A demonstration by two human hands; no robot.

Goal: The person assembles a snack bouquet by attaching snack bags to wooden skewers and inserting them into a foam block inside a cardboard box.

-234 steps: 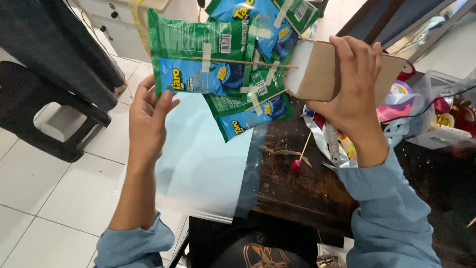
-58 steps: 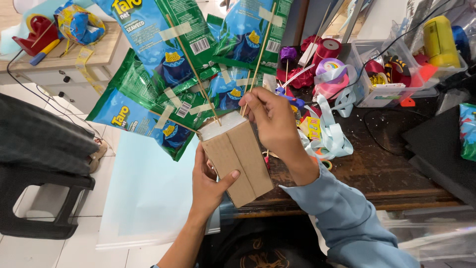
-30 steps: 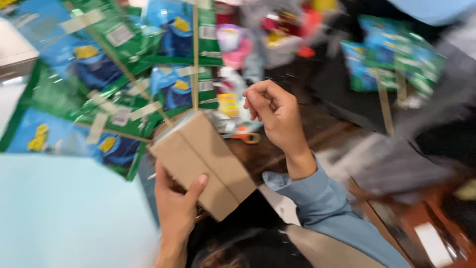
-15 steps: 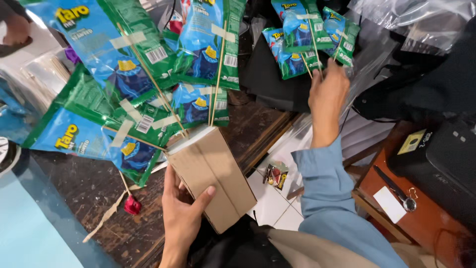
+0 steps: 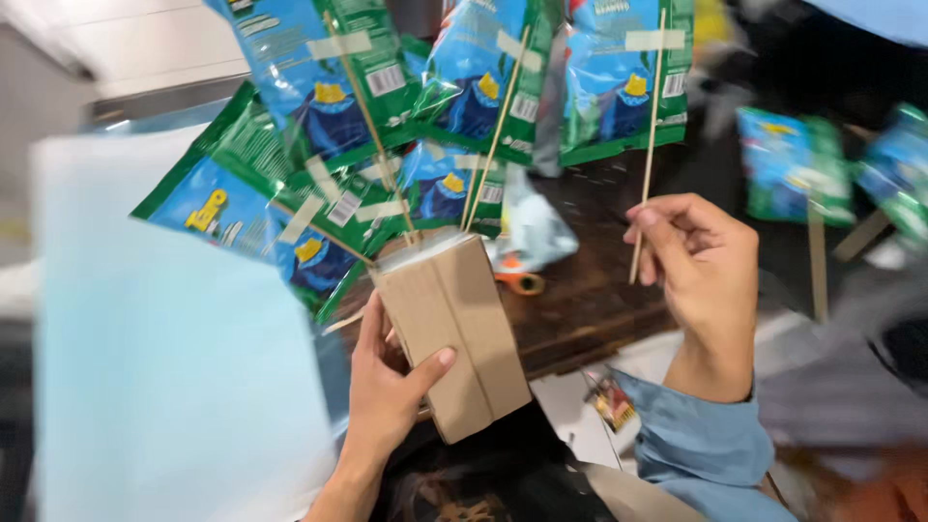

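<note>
My left hand (image 5: 387, 387) grips a tall brown cardboard box (image 5: 454, 333) from below and the side. Several thin wooden sticks rise from the box's top, each with a green-and-blue snack packet (image 5: 319, 87) taped to it. My right hand (image 5: 701, 256) pinches another wooden stick (image 5: 648, 145) that carries one more snack packet (image 5: 628, 77), held upright to the right of the box and apart from it.
A dark wooden table (image 5: 590, 290) lies beneath, with an orange-handled tool (image 5: 522, 282) and a clear wrapper (image 5: 532, 227) on it. A pale blue sheet (image 5: 164, 387) fills the left. More packets on sticks (image 5: 802, 164) lie blurred at the right.
My right hand reached to the packets lying at the right, took one on its stick and brought it back beside the box. The left hand kept hold of the box.
</note>
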